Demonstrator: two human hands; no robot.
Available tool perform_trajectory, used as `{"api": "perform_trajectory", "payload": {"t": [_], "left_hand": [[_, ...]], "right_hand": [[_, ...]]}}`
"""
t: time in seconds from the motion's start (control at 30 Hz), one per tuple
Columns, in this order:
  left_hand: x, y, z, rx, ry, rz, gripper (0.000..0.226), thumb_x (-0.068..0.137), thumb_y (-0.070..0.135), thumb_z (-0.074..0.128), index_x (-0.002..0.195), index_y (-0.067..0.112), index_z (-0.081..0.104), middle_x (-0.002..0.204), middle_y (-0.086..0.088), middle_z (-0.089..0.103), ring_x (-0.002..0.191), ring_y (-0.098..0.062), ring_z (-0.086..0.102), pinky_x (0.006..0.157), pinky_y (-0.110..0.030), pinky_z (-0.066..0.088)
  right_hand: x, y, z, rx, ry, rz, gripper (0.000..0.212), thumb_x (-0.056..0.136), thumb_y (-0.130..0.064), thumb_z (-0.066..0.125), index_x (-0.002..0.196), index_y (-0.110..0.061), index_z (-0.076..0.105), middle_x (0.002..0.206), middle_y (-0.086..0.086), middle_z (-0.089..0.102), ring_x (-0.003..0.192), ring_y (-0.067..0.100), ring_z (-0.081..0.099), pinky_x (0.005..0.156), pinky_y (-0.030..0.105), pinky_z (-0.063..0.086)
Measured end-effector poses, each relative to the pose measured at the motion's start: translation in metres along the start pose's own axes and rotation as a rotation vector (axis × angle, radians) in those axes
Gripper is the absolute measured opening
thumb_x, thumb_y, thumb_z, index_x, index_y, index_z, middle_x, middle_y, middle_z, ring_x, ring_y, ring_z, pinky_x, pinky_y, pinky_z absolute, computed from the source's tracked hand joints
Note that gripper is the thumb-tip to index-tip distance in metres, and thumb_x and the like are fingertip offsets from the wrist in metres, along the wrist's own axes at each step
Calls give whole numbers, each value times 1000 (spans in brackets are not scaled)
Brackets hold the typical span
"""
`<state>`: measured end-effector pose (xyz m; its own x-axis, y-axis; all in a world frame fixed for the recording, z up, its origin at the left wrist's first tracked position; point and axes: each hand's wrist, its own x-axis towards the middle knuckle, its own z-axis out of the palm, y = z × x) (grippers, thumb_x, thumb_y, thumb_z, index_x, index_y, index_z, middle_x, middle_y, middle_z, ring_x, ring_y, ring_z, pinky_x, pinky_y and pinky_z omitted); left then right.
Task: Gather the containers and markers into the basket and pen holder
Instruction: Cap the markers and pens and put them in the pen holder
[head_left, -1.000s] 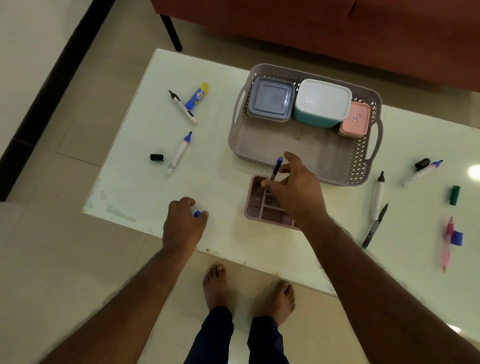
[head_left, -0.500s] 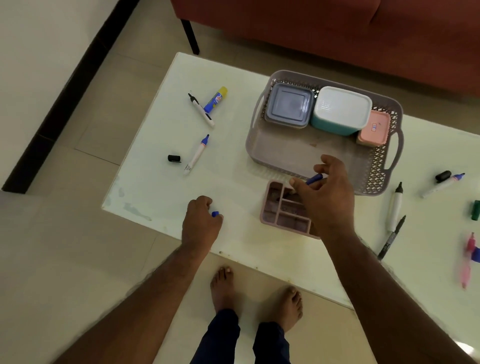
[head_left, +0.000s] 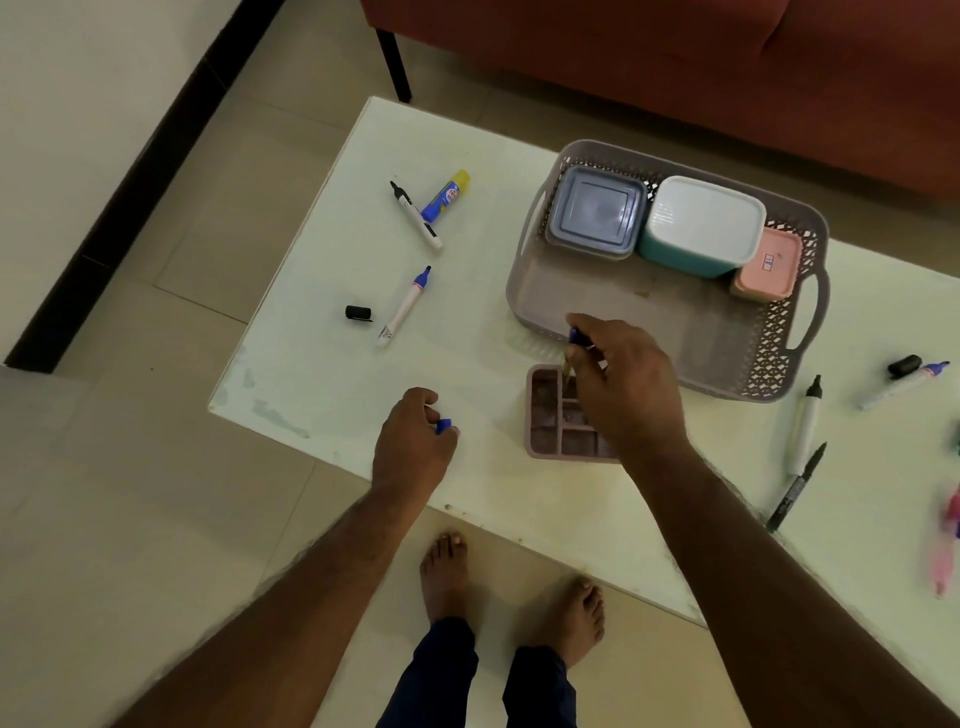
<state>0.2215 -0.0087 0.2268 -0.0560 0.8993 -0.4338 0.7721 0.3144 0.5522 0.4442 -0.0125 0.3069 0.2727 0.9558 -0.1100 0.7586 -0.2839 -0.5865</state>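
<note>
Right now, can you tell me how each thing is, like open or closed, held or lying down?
Grey container: lid on, in basket.
Teal container: lid on, in basket.
Pink container: lid on, in basket.
Blue marker: held by right hand over pen holder.
Blue cap: pinched by left hand.
Black cap: off, lying on table.

Dim, warm, even indoor light; shadows are soft and faint. The pale table (head_left: 322, 364) shows a mild sheen. Wide-angle bending curves the edges, and the pink pen (head_left: 948, 545) at the far right is smeared by blur
</note>
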Motion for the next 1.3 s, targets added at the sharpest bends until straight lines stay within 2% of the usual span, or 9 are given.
{"api": "perform_trajectory", "payload": {"t": [0.13, 0.37, 0.5, 0.7, 0.9, 1.07, 1.17, 1.23, 1.3], "left_hand": [[2, 1, 0, -15, 6, 15, 43, 85, 20, 72, 123, 15, 54, 96, 2, 60, 84, -13, 59, 72, -23, 42], [3, -2, 1, -22, 3, 18, 45, 85, 21, 73, 124, 15, 53, 97, 3, 59, 84, -13, 58, 73, -24, 43], [1, -3, 0, -30, 1, 15, 44, 85, 20, 72, 124, 16, 53, 97, 3, 59, 84, -13, 58, 73, -25, 43], [2, -3, -5, -34, 10, 19, 44, 85, 19, 72, 124, 15, 53, 97, 4, 59, 83, -12, 56, 73, -24, 40], [3, -2, -10, -57, 19, 20, 44, 86, 19, 72, 125, 14, 53, 98, 3, 60, 84, -12, 58, 73, -23, 40], [5, 2, -15, -135, 50, 26, 41, 85, 18, 73, 122, 15, 54, 98, 2, 62, 83, -13, 61, 73, -26, 46], [9, 8, -22, -320, 65, -6, 39, 83, 16, 75, 116, 18, 56, 95, 5, 66, 79, -9, 65, 77, -25, 52], [14, 15, -29, -486, 72, -52, 37, 81, 14, 77, 112, 22, 57, 95, 6, 68, 81, -9, 68, 81, -28, 55], [21, 24, -39, -652, 74, -97, 37, 80, 8, 77, 110, 20, 59, 96, 2, 70, 87, -17, 70, 83, -35, 58]], "right_hand": [[-2, -1, -2, 133, -51, 195, 54, 93, -35, 64, 143, -27, 45, 127, -5, 64, 105, 11, 63, 84, 32, 55], [-12, 7, -9, 211, -48, 289, 69, 86, -36, 73, 145, -28, 39, 128, -4, 62, 105, 10, 61, 89, 38, 56], [-13, 8, -7, 244, -4, 311, 64, 87, -34, 71, 143, -27, 41, 126, -4, 65, 104, 11, 64, 90, 41, 57], [-13, 11, -7, 275, 151, 322, 50, 92, -27, 65, 138, -22, 48, 129, -5, 63, 101, 10, 64, 83, 27, 49], [-8, 13, -4, 228, 204, 381, 47, 91, -37, 64, 132, -19, 51, 126, -3, 64, 97, 12, 64, 84, 26, 44], [-12, -15, 2, 220, 342, 214, 28, 94, -29, 60, 119, -18, 59, 110, -6, 65, 82, 7, 61, 71, 22, 49], [-15, -43, 15, 215, 207, 117, 18, 96, -29, 59, 113, -22, 61, 100, -10, 65, 76, -1, 60, 64, 10, 46], [-15, -60, 30, 212, 33, 64, 24, 96, -30, 60, 119, -25, 60, 101, -12, 65, 75, -5, 59, 65, 3, 40], [-10, -73, 48, 181, -115, -9, 37, 93, -29, 64, 129, -28, 58, 113, -12, 65, 81, -2, 60, 67, 2, 38]]}}
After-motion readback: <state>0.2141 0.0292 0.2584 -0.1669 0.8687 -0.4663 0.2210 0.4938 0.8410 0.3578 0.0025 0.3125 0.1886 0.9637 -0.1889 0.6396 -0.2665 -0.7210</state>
